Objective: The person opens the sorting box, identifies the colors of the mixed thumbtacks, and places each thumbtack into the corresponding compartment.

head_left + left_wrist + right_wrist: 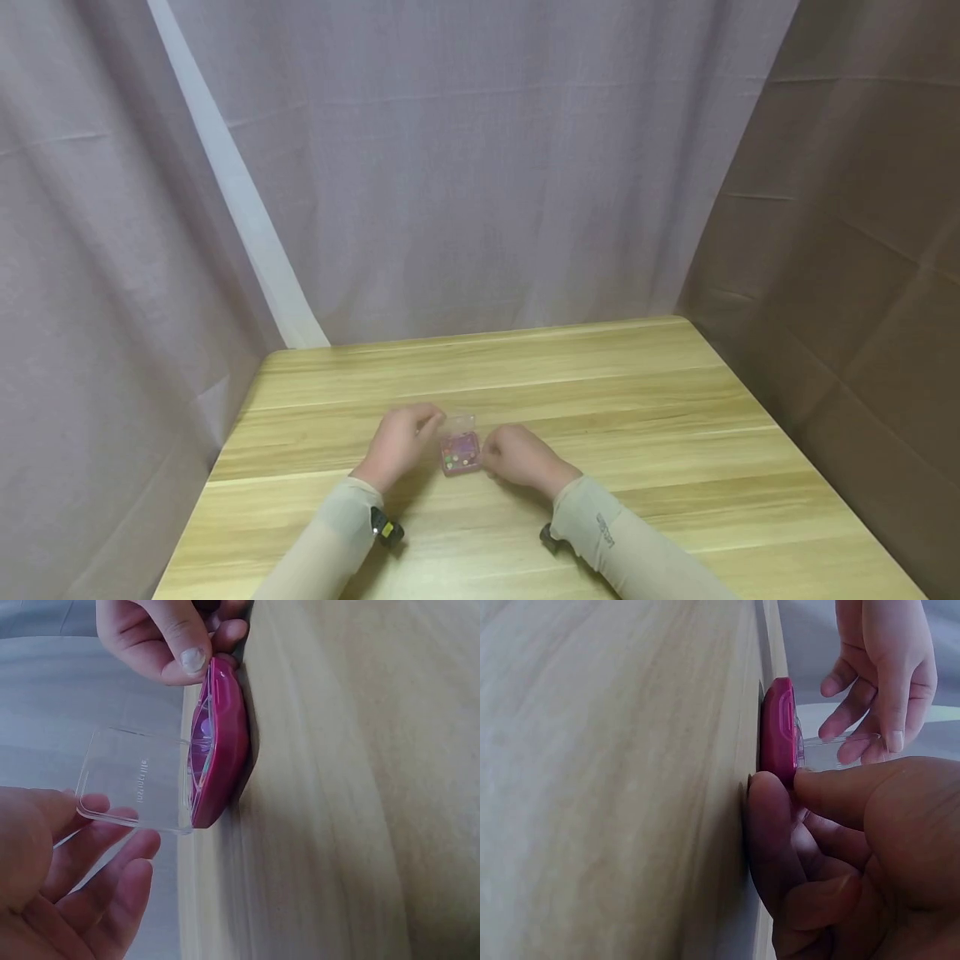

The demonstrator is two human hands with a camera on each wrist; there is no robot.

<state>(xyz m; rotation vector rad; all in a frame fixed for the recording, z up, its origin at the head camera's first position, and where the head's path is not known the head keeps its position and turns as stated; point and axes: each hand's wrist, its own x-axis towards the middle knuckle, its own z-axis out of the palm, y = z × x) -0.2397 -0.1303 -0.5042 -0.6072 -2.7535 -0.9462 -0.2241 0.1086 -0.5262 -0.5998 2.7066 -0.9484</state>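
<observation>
A small pink case lies on the wooden table between my hands, its clear hinged lid raised upright. Small colourful pieces sit inside it, spread over the near part of the case. My left hand pinches the lid's free edge between thumb and fingers, while the other fingers stay loosely bent behind it. On the opposite side, my right hand grips the rim of the case, thumb on top and index finger against its side. The case's underside is hidden against the table.
The wood-grain table spreads around the case on all sides. Grey curtains hang behind and to the left, and a darker brown one hangs to the right. Each wrist carries a small black device.
</observation>
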